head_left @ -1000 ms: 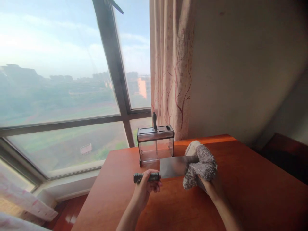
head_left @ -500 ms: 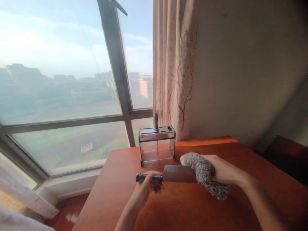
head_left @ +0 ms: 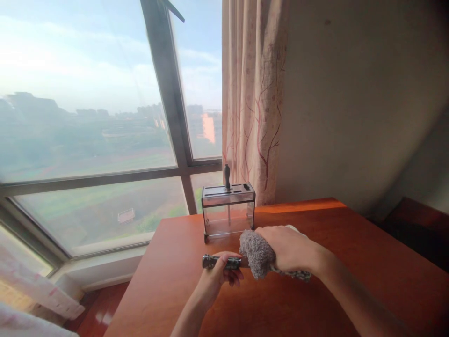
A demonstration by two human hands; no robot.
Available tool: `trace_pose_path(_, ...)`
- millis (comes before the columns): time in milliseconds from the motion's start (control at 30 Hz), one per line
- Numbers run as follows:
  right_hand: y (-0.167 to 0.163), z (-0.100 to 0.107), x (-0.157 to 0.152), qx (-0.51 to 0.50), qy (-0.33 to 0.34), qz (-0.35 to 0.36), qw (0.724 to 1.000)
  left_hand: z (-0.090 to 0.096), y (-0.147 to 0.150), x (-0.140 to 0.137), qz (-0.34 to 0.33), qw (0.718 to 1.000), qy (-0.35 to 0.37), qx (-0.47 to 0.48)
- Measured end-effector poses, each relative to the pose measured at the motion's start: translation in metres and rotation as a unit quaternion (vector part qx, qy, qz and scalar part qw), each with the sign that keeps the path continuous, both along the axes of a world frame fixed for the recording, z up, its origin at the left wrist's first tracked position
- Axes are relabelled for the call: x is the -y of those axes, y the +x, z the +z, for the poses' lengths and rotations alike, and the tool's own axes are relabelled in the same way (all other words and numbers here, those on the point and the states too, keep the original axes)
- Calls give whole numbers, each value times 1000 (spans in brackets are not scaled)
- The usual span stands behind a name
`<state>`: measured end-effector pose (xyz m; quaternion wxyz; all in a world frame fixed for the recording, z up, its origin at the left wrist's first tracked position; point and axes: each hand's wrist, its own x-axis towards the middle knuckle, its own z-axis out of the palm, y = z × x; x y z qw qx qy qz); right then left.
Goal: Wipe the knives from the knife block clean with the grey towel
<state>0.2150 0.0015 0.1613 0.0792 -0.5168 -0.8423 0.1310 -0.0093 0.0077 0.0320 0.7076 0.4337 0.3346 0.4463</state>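
Two hands: left hand (head_left: pixel 218 274) gripping the knife handle (head_left: pixel 214 261), right hand (head_left: pixel 288 249) clutching the fuzzy cloth (head_left: pixel 257 254).
Change: cloth's now sliding up against the handle, covering the blade.
Room: red wooden table (head_left: pixel 351 262), knife block (head_left: pixel 228 208), window (head_left: pixel 87 140).

The fuzzy grey cloth (head_left: pixel 257 255) has been slid along the knife (head_left: pixel 224 262) toward the left hand (head_left: pixel 219 276). One second ago it was wrapped over the far tip of the blade, well apart from that hand, and most of the shiny blade was showing. Half a second ago it had been brought part of the way along. Now the blade is almost all covered, and the cloth is just beside the left hand's fingers. The right hand (head_left: pixel 289 248) has been turned over, so its back faces up on top of the cloth.
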Motion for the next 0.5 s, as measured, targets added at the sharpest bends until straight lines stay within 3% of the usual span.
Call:
trace_pose_path(300, 18, 12, -2, -103, -33, -23, 994, -1, -6, -1, 34, 999, -6, 27)
trace_pose_path(500, 45, 13, -3, -104, -25, -47, 993, -2, -10, -4, 40, 999, -11, 30)
